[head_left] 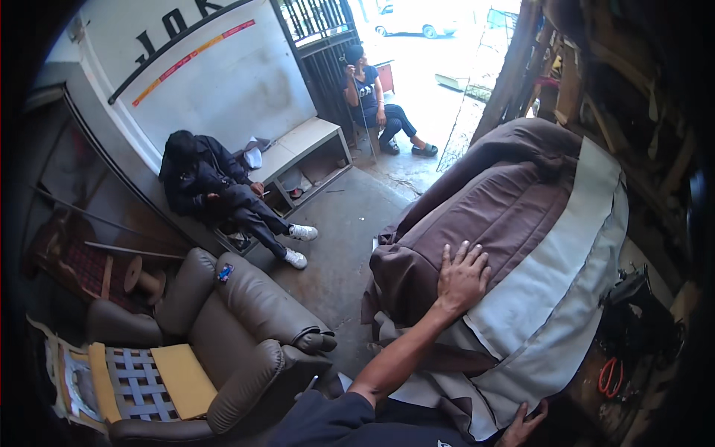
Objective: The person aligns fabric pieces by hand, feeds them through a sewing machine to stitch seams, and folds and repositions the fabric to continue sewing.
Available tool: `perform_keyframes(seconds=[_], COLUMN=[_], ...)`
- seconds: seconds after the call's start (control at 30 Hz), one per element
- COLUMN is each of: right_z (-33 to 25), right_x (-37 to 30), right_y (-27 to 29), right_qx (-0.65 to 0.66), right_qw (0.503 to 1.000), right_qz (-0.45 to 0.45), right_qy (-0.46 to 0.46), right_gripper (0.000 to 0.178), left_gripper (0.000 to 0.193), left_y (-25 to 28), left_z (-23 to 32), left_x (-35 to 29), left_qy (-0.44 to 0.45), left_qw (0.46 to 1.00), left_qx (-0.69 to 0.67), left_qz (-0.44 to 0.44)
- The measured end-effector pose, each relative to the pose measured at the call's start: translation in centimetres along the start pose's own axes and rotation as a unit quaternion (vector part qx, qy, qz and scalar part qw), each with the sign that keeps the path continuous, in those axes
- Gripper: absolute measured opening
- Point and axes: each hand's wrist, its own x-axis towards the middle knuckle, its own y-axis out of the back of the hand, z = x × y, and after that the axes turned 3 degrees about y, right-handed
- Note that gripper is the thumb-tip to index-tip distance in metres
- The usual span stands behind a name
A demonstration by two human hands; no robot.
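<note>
A large brown padded cover [488, 212] with stitched lines and a wide light-grey fabric border [547, 276] lies spread before me. My left hand [463, 277] rests flat on the brown part near the grey border, its fingers spread. By the lower edge of the picture is my right hand [524, 426], beside the near edge of the grey fabric. Its fingers are partly visible and apart, with nothing plainly held. Folds of brown and grey cloth hang between my arms, and what lies under the cover is hidden.
A dark machine [633, 313] and red-handled scissors [611, 378] are at the right, below stacked wood [573, 89]. At left stand a brown sofa [261, 298] and a frame with woven straps [141, 384]. One person sits by a bench [298, 145], another near the gate [320, 56].
</note>
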Motion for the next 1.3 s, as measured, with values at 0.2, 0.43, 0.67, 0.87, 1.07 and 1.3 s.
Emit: perform_keyframes(seconds=[0.2,0.43,0.67,0.87,1.07,1.3], right_z=[-5.0,7.1,-5.2,1.7,-12.9,-18.6], right_x=[-0.9,2.9,-1.5,-0.3,0.7,5.3], right_y=[1.6,9.0,3.5,5.6,2.6,-7.2], right_qx=[-0.218,-0.005,-0.096,-0.113,0.013,0.328], right_qw=[0.963,0.911,0.981,0.954,0.987,0.909], right_qz=[-0.113,-0.234,-0.062,-0.164,-0.149,-0.245], right_qy=[-0.115,0.338,-0.156,0.223,0.062,0.073], right_gripper=[0.075,0.058,0.069,0.059,0.039,0.020], left_gripper=[0.039,0.031,0.027,0.026,0.021,0.061], left_y=[-0.5,-0.7,-1.5,-1.4,1.7,9.5], left_z=[-0.2,-1.1,-0.1,-0.8,0.4,7.7], left_x=[-0.5,0.7,0.6,-0.1,-3.5,-20.1], left_qy=[-0.016,-0.040,-0.050,-0.033,-0.057,-0.108], left_qw=[0.998,0.990,0.989,0.991,0.963,0.861], left_qx=[-0.059,-0.118,-0.113,-0.089,-0.241,-0.485], left_qz=[0.034,0.064,0.084,0.096,0.102,-0.114])
